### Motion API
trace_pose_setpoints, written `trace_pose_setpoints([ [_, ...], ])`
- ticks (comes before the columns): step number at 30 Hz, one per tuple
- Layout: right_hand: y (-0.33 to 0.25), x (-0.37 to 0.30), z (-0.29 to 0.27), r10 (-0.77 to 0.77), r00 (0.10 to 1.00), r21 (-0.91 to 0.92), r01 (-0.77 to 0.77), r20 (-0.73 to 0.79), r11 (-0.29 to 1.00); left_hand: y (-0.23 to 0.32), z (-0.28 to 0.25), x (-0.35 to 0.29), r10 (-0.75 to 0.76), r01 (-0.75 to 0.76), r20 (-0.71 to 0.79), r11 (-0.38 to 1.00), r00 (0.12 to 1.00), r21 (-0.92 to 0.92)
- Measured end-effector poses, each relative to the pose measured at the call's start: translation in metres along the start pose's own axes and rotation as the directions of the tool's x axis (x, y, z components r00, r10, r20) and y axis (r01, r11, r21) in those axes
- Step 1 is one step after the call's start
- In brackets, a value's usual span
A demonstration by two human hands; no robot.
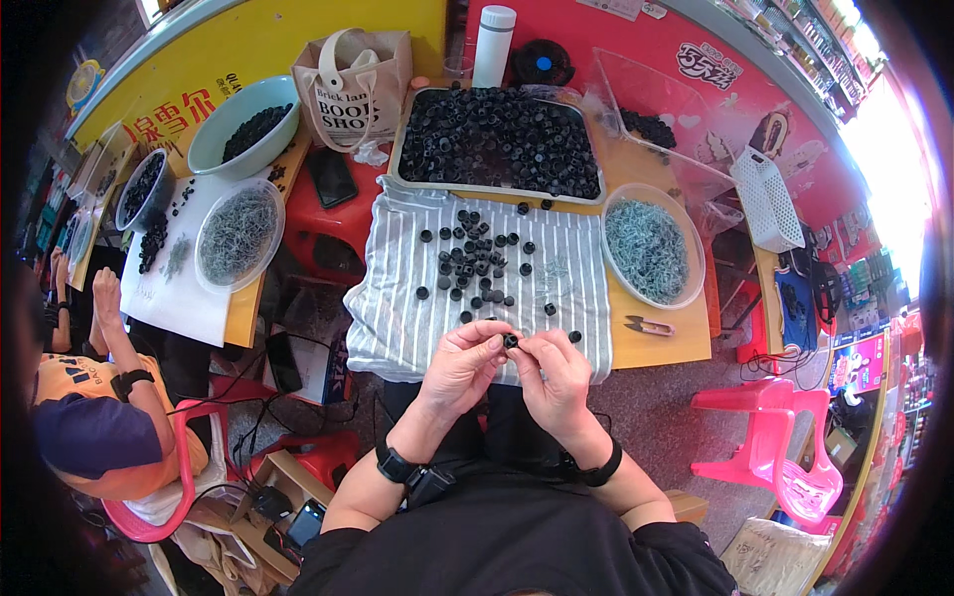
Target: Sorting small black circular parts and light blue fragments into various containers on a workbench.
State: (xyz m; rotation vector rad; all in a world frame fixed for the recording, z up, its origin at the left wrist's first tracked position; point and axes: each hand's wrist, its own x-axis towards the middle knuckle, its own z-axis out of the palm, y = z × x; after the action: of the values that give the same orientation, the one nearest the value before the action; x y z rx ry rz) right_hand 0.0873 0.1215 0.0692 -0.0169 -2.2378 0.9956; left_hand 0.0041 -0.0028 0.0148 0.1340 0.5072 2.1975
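Over the near edge of a grey-and-white striped cloth (397, 288), my left hand (463, 364) pinches a small round black cap (511, 341) between thumb and fingertips. My right hand (556, 374) meets it from the other side, its thumb and fingers closed at the cap. Whatever the right fingertips hold is too small to make out. Several loose black caps (477, 260) lie scattered on the cloth just beyond my hands. Small clear pieces (556, 270) rest on the cloth to their right.
A tray (397, 167) heaped with black caps stands at the back. To the right are a round tub (697, 260) of clear bluish pieces and thread snips (651, 326). A tote bag (393, 60) and white bottle (493, 48) stand behind. Another person (109, 417) sits at left.
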Motion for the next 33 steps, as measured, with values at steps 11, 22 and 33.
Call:
trace_pose_setpoints([
  [11, 0.000, -0.005, 0.006, 0.035, 0.996, 0.048, -0.032, -0.082, 0.998, -0.005, -0.003, 0.000, 0.011, -0.011, -0.008, 1.000, 1.000, -0.008],
  [22, 0.003, -0.007, 0.007, -0.006, 0.994, 0.054, 0.012, -0.107, 0.998, -0.008, 0.002, -0.002, 0.064, -0.064, -0.010, 0.998, 0.998, 0.000],
  [33, 0.004, -0.005, 0.011, -0.131, 0.982, 0.013, 0.135, -0.139, 0.991, -0.008, 0.011, -0.005, 0.063, -0.063, -0.038, 0.998, 0.997, 0.001],
])
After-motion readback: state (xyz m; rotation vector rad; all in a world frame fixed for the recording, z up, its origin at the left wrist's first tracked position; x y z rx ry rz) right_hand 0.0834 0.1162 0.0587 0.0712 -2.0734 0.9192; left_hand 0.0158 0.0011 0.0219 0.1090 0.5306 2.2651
